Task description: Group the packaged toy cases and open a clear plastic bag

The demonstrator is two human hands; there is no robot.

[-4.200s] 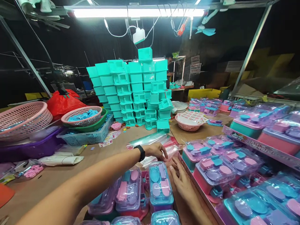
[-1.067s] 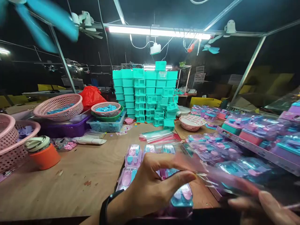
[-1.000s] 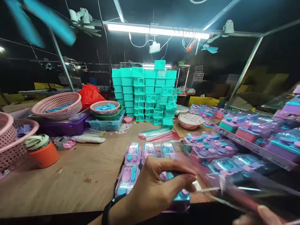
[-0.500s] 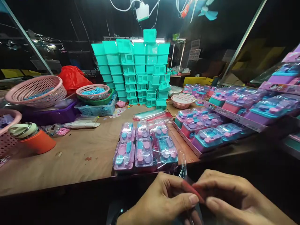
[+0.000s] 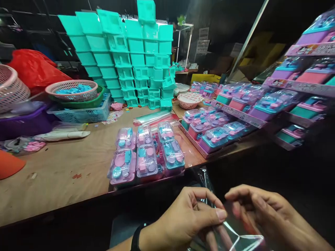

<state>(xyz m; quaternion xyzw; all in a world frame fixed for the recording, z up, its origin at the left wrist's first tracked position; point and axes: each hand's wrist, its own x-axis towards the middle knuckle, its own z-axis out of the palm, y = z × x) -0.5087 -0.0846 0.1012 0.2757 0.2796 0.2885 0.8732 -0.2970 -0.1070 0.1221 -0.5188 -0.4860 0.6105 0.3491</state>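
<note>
Both hands have come down lower since a moment ago, and now they sit at the bottom of the frame, below the front edge of the tabletop [image 5: 65, 188]. Before, the red strip of the bag was pinched between the fingers; now the bag looks pulled a little more open.

The left hand [image 5: 183, 219] pinches the clear plastic bag [image 5: 235, 237] between thumb and first finger. The right hand [image 5: 259, 212] is curled, with its fingers on the other side of the bag's mouth. Both hands are closed narrowly on the thin film.

The bag is at the bottom middle of the frame, between the two hands. It looks very light and floppy. It is shiny, so it may be slippery, and its two sides may stick together. It could crumple or tear if pulled hard. I think the best spot to hold it is right at the open edge, one side in each hand, with soft pinches.

Just above the hands, in the middle of the frame, a group of small toy boxes [image 5: 146, 157] with clear lids sits near the tabletop's edge. A tall stack of teal bins [image 5: 131, 52] stands at the upper middle. A pink basket [image 5: 72, 91] is at the left.
</note>
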